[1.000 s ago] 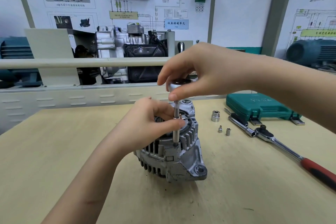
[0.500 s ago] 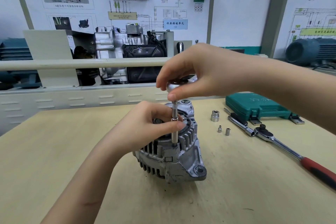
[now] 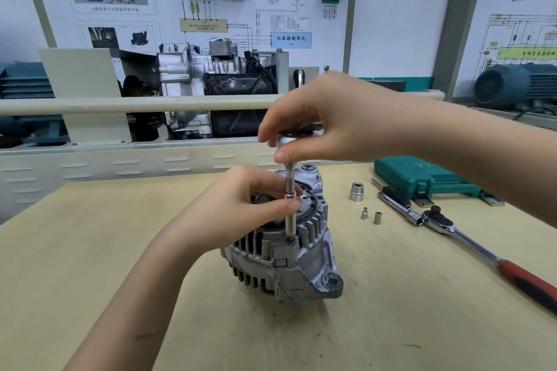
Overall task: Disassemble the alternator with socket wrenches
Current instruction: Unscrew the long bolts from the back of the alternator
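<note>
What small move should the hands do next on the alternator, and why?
Probably the right hand should turn the round head of the socket driver a little more. The driver stands upright with its tip seated in a bolt hole at the edge of the alternator, and the left hand pinches the shaft to steady it, so the bolt looks not yet out.

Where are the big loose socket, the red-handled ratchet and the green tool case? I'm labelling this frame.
big loose socket (image 3: 357, 191), head view, on its side wall.
red-handled ratchet (image 3: 437, 219), head view, on its round head.
green tool case (image 3: 422, 178), head view, on its lid.
</note>
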Motion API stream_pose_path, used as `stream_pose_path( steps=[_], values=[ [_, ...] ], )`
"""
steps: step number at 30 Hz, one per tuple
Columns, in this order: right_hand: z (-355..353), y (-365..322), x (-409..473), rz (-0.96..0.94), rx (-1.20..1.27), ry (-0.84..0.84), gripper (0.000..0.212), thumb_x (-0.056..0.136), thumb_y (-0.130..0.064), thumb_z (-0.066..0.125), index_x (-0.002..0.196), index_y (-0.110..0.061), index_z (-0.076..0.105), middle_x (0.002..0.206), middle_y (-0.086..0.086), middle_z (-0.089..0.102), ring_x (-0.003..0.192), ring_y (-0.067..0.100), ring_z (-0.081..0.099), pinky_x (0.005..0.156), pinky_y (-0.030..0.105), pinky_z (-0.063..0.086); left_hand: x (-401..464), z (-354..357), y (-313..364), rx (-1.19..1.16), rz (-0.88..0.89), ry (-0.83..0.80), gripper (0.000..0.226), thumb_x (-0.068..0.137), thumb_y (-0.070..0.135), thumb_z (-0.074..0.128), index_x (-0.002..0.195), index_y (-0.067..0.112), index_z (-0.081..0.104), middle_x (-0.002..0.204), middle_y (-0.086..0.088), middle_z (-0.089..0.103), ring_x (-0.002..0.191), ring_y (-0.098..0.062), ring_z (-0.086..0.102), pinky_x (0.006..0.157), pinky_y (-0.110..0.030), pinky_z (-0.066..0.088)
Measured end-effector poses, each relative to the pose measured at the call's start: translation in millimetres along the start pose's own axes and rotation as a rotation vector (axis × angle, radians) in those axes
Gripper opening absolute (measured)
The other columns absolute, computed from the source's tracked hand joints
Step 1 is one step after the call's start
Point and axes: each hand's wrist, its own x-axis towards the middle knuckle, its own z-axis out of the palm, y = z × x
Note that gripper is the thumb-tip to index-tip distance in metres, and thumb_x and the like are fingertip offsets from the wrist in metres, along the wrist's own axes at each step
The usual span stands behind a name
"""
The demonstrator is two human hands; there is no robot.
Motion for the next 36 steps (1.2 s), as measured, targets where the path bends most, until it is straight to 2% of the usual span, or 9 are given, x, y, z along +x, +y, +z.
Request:
stream_pose_path(
  steps=[3,8,13,17,20,27,32,34,36],
  values=[
    [0,0,0,-0.004,0.016,0.002,0.024,0.081,-0.021,0.069,0.105,-0.017,0.067,0.089,-0.019,0.063,0.091,-0.011,0.057,0.083,0.007,0.045,0,1,0,0.016,-0.007,0.057,0.009,0.076,0.028,0.069,0.069,0.033,0.067,0.073,0.02,0.068,0.074,0.005,0.061,0.068,-0.005,0.042],
    [2,-2,0,-0.025,-0.072,0.073,0.031,0.073,-0.034,0.072,0.098,-0.016,0.067,0.079,-0.013,0.063,0.082,-0.001,0.056,0.074,0.016,0.045,2,10,0,0.175,0.005,0.181,0.031,0.069,0.039,0.071,0.053,0.022,0.05,0.051,0.011,0.051,0.059,0.001,0.048,0.075,-0.027,0.028],
    [3,-1,-1,-0.032,-0.086,0.09,0.031,0.075,-0.038,0.07,0.097,-0.016,0.067,0.079,-0.005,0.065,0.083,0.004,0.056,0.072,0.022,0.045,2,8,-1,0.151,-0.012,0.162,0.024,0.069,0.043,0.068,0.058,0.023,0.061,0.059,0.015,0.06,0.068,-0.004,0.052,0.063,-0.023,0.034],
    [3,1,-2,-0.044,-0.028,0.065,0.024,0.08,-0.026,0.07,0.101,-0.015,0.068,0.086,-0.007,0.067,0.087,-0.002,0.059,0.079,0.015,0.047,1,3,0,0.019,-0.001,0.018,0.017,0.073,0.04,0.066,0.076,0.025,0.072,0.08,0.014,0.07,0.076,-0.002,0.063,0.068,-0.014,0.045],
    [3,2,-2,-0.057,-0.01,0.064,0.022,0.081,-0.018,0.069,0.102,-0.012,0.068,0.087,-0.007,0.067,0.086,-0.007,0.057,0.077,0.005,0.043,1,3,-2,0.017,-0.002,0.058,0.036,0.062,0.051,0.061,0.072,0.018,0.071,0.075,0.006,0.068,0.071,-0.01,0.06,0.063,-0.017,0.043],
    [3,-3,-1,0.001,-0.084,0.083,0.037,0.072,-0.039,0.072,0.101,-0.016,0.067,0.083,-0.009,0.066,0.083,-0.001,0.056,0.075,0.017,0.045,2,10,-1,0.229,0.021,0.174,0.035,0.069,0.044,0.067,0.05,0.021,0.048,0.049,0.015,0.048,0.058,-0.002,0.043,0.058,-0.014,0.027],
    [-5,-5,-5,0.094,-0.13,-0.067,0.044,0.075,-0.051,0.056,0.108,-0.022,0.064,0.094,-0.012,0.066,0.087,0.0,0.056,0.079,0.021,0.043,2,8,-1,0.21,0.005,0.167,0.034,0.066,0.047,0.067,0.05,0.025,0.047,0.052,0.022,0.051,0.068,-0.004,0.043,0.063,-0.021,0.029],
    [-12,-3,-8,0.148,-0.145,-0.145,0.051,0.071,-0.056,0.048,0.112,-0.027,0.06,0.098,-0.014,0.065,0.087,0.001,0.059,0.083,0.026,0.047,3,10,-1,0.238,0.025,0.179,0.034,0.067,0.045,0.069,0.05,0.026,0.046,0.052,0.024,0.052,0.066,-0.004,0.044,0.07,-0.016,0.031],
    [-16,-2,-10,0.16,-0.164,-0.203,0.048,0.071,-0.056,0.042,0.109,-0.03,0.059,0.095,-0.014,0.066,0.086,0.002,0.061,0.084,0.031,0.049,4,10,-2,0.227,0.036,0.197,0.034,0.068,0.042,0.07,0.049,0.027,0.047,0.051,0.026,0.052,0.065,0.0,0.046,0.062,-0.01,0.029]
  ],
)
